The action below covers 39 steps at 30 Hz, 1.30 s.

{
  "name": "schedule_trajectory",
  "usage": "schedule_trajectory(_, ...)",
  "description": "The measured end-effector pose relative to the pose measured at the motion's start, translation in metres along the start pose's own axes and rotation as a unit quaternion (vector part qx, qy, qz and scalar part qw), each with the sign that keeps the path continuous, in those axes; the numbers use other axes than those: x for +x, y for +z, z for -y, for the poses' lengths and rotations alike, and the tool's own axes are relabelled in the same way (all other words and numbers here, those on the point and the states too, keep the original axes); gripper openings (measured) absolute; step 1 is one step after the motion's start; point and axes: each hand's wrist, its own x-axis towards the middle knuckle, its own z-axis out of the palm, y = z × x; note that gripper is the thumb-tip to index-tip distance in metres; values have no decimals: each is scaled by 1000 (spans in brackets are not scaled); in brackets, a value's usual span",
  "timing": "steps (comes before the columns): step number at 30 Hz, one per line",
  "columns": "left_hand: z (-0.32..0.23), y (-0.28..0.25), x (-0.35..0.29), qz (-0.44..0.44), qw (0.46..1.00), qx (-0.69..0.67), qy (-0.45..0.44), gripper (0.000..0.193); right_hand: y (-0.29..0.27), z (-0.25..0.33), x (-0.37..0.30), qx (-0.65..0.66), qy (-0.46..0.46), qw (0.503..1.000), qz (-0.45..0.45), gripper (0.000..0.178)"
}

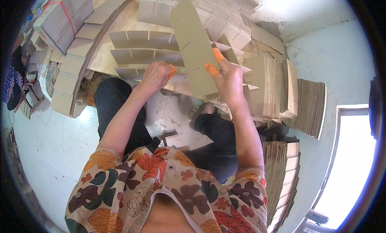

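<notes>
The right hand [230,78] pinches the slotted strip [195,52] by its right edge, seemingly leaving slots clear, above upright strips [144,56] on the tabletop [102,52]; whether the left hand's [159,77] curled grip holds one, I cannot tell.

Up and to the left of the left hand [157,75] shows the pale bare wood of the bench [103,48], and farther out that way sits a carton [56,22] with a red strap [67,15] across it. Well left of the same hand, dark patterned cloth [8,82] is cut off by the rim near a wooden frame [35,101], with the pale floor [72,148] spreading nearer the body. Beyond the right hand [229,78], to its right, rises a pale bluish wall [317,52] with a brightly lit doorway [350,160].
</notes>
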Motion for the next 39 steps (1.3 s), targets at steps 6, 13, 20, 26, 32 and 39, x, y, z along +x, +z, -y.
schedule_trajectory(6, 5, 5, -1, 1, 1000, 11, 17, 11, -2, 4, 1, 20, 10, 999, 29, 27)
schedule_trajectory(13, 4, 4, 0, -4, 999, 9, 36, 12, 6, -1, -2, 0, -20, 1000, 18, 32)
schedule_trajectory(20, -2, -1, 1, -12, 1000, 17, 19, 9, 38, -12, 7, 1, -78, 996, 51, 8)
schedule_trajectory(26, 3, 7, 5, -12, 1000, 11, 20, 8, 79, -33, 0, -104, -67, 977, 175, 20)
schedule_trajectory(32, -5, -2, 6, -1, 1000, -21, -2, 8, 33, -62, -11, -208, -50, 977, 1, 15)
schedule_trajectory(39, -16, -23, 1, -14, 1000, -19, 7, 32, -82, -200, -80, -429, 230, 871, -71, 33)
